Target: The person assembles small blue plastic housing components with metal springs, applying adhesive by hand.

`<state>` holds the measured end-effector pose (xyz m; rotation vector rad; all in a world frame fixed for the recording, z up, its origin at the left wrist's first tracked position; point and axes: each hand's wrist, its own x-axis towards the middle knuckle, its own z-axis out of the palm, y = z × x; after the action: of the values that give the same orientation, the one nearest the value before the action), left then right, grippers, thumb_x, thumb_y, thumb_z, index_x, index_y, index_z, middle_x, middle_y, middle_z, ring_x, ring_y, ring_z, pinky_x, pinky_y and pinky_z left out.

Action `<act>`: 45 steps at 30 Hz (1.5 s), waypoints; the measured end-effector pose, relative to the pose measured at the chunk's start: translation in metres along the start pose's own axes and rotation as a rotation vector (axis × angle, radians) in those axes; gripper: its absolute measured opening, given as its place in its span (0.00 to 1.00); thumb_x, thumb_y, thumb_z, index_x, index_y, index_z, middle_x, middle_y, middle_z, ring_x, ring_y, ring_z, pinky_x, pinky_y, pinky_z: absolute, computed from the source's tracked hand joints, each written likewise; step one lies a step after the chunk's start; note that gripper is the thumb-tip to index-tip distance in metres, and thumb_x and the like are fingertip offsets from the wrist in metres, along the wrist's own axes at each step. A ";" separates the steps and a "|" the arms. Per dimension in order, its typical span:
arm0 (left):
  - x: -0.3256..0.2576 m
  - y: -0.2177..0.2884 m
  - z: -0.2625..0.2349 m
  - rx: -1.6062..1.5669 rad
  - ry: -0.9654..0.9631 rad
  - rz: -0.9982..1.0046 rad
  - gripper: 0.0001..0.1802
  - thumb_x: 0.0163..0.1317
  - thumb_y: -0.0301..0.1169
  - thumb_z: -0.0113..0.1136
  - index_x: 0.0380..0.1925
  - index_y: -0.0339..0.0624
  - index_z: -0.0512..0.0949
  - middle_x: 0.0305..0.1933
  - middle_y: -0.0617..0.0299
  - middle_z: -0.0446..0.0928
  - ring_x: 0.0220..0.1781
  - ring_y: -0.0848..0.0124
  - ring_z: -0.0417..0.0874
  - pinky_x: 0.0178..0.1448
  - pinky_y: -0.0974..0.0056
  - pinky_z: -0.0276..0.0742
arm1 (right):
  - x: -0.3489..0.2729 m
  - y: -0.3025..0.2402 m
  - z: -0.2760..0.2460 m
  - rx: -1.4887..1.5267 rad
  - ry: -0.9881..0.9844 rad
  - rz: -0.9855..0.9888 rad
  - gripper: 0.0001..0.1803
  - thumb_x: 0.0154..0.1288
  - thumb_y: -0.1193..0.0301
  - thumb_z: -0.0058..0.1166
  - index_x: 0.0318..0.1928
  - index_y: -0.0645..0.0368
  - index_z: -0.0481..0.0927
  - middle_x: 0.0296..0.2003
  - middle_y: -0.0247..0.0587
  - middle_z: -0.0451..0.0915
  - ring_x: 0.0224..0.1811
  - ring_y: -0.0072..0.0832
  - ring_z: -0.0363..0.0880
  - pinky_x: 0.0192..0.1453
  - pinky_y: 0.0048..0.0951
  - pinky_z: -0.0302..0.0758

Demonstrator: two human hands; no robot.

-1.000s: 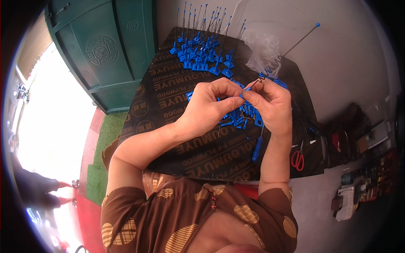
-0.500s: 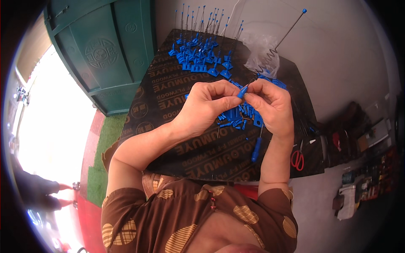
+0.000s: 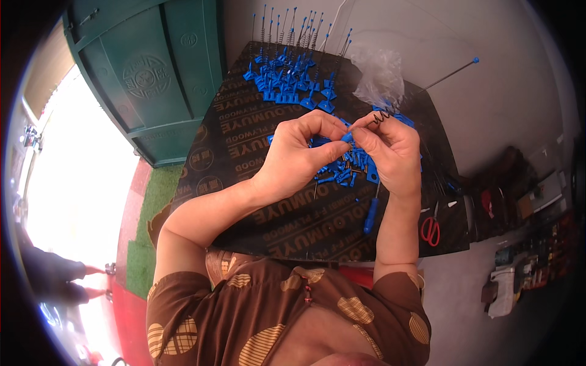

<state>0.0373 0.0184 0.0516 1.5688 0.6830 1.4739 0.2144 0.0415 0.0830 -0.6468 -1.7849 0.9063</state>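
Between both hands, over the dark table, is a small blue plastic piece (image 3: 347,137). My left hand (image 3: 296,152) pinches it between thumb and forefinger. My right hand (image 3: 392,152) is closed at the inner end of a dark wire rod with a spring coil (image 3: 382,116). The rod slants up to the right and ends in a blue ball tip (image 3: 476,60). The fingertips hide where rod and blue piece meet, so I cannot tell how far one sits in the other. Beneath the hands lies a pile of small blue parts (image 3: 351,168), some with brass-coloured pieces.
At the far left of the table (image 3: 244,219) stand several blue bases with upright spring rods (image 3: 287,79). A clear plastic bag (image 3: 379,76) lies at the back. A blue-handled screwdriver (image 3: 370,216) and red scissors (image 3: 430,230) lie near the right forearm. A green door (image 3: 146,79) is left.
The spring rod has swung to the right and down, its ball tip now lower and farther right. My right fingers have rolled slightly; my left hand keeps its pinch on the blue piece.
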 end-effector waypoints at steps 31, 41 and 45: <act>-0.004 0.006 0.000 0.128 -0.029 0.031 0.06 0.56 0.21 0.63 0.34 0.31 0.78 0.41 0.62 0.76 0.44 0.77 0.75 0.50 0.70 0.71 | 0.001 0.001 -0.002 0.107 -0.051 0.001 0.04 0.64 0.77 0.56 0.36 0.66 0.80 0.29 0.30 0.78 0.32 0.14 0.73 0.36 0.16 0.70; -0.003 0.003 0.002 -0.073 -0.007 -0.113 0.08 0.63 0.27 0.59 0.34 0.31 0.79 0.34 0.67 0.76 0.36 0.82 0.71 0.39 0.74 0.67 | 0.000 0.000 0.001 0.071 -0.035 -0.008 0.04 0.63 0.76 0.58 0.35 0.65 0.80 0.27 0.29 0.77 0.28 0.12 0.70 0.32 0.16 0.67; -0.002 0.003 0.004 -0.179 0.002 -0.117 0.07 0.63 0.27 0.59 0.33 0.31 0.79 0.31 0.69 0.76 0.32 0.84 0.70 0.35 0.75 0.67 | 0.000 -0.001 0.000 0.074 -0.041 0.002 0.04 0.63 0.76 0.58 0.34 0.66 0.80 0.26 0.29 0.77 0.28 0.12 0.69 0.31 0.16 0.66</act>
<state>0.0403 0.0143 0.0530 1.3684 0.6160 1.4097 0.2145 0.0412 0.0838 -0.5869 -1.7781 0.9883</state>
